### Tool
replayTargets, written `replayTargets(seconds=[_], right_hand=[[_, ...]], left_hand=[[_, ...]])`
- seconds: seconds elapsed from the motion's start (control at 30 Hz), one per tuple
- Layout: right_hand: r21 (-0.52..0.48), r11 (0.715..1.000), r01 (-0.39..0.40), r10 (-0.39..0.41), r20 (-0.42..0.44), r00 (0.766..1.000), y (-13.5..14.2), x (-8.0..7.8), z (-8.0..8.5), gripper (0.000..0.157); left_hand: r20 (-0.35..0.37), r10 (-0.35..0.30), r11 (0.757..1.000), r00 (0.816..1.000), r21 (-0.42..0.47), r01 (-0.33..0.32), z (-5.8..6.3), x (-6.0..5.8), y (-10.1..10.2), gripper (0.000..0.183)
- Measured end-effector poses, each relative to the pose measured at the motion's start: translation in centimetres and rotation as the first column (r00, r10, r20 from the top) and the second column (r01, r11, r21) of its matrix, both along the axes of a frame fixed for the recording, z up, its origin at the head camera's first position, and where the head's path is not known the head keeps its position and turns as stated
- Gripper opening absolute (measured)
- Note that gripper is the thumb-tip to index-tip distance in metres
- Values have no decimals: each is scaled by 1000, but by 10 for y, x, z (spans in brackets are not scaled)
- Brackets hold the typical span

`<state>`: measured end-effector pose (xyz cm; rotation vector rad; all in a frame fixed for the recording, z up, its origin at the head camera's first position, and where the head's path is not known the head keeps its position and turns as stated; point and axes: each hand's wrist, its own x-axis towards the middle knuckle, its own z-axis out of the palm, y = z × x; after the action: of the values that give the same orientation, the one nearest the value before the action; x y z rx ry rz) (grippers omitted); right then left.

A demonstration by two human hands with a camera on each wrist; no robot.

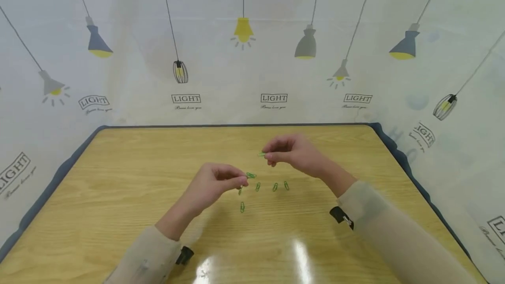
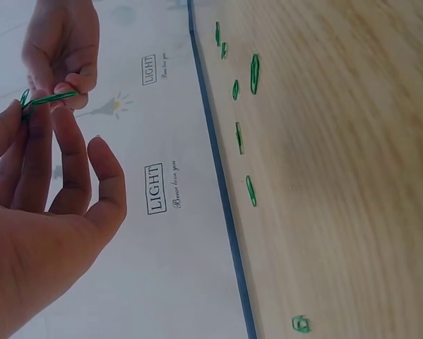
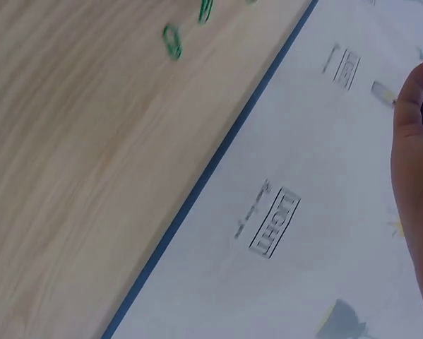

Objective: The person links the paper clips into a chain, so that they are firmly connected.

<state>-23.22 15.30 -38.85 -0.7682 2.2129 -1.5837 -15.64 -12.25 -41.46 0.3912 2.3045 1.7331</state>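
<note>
My left hand (image 1: pixel 215 184) pinches green paper clips (image 1: pixel 251 175) between thumb and fingertips, above the wooden table. In the left wrist view, one green clip (image 2: pixel 54 97) sticks out past the fingertips, and a second loop shows close beside the thumb. Farther from me and to the right, my right hand (image 1: pixel 293 154) pinches a pale green paper clip (image 1: pixel 261 154) that points left. A gap separates the two hands in the head view. In the right wrist view, only the side of the right hand (image 3: pixel 414 141) shows; its fingertips are out of frame.
Several loose green paper clips lie on the table (image 1: pixel 130 179), among them one clip (image 1: pixel 242 207) nearer me and another clip (image 1: pixel 275 186) below the right hand. A light wall covering (image 1: pixel 221 69) with printed lamps surrounds the table. Dark clips (image 1: pixel 184 255) hang by the sleeves.
</note>
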Motion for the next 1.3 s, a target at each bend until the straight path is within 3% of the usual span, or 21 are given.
replayTargets(seconds=[0.23, 0.4, 1.07, 1.3], right_hand=[[-112, 993, -36, 37, 9, 999, -18, 28, -1, 16], [-168, 985, -42, 50, 43, 998, -23, 37, -2, 17], [-146, 986, -81, 89, 52, 995, -22, 40, -6, 14], [-140, 989, -46, 57, 76, 995, -17, 40, -5, 16]], left_hand=[[-39, -29, 999, 999, 33, 31, 11, 4, 0, 22], [-48, -62, 994, 997, 84, 66, 13, 8, 4, 21], [-54, -80, 992, 995, 90, 84, 11, 7, 1, 23], [-31, -68, 994, 997, 84, 70, 8, 7, -3, 22]])
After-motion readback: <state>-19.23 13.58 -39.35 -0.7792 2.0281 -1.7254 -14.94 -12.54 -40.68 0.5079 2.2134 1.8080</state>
